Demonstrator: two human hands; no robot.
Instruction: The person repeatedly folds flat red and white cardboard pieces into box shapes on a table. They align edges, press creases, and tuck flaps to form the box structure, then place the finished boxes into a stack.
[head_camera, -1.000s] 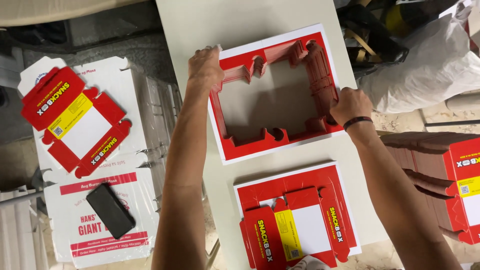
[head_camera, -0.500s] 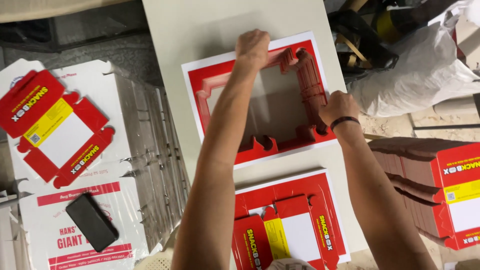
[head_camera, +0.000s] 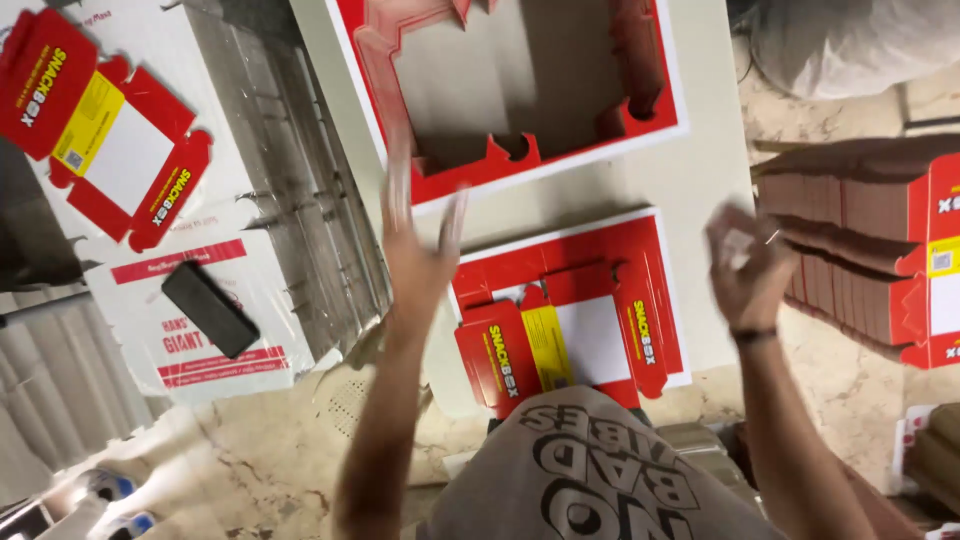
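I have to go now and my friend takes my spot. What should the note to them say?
Left hand: empty, fingers spread, raised over the table edge, blurred.
Right hand: empty, fingers curled, in the air beside the stack of flat boxes.
Punched-out red frame sheet lies at the far end of the white table, its middle already out.
Flat red box blank lies on another sheet nearer you, untouched and unfolded.
Another blank and a dark phone lie at left.
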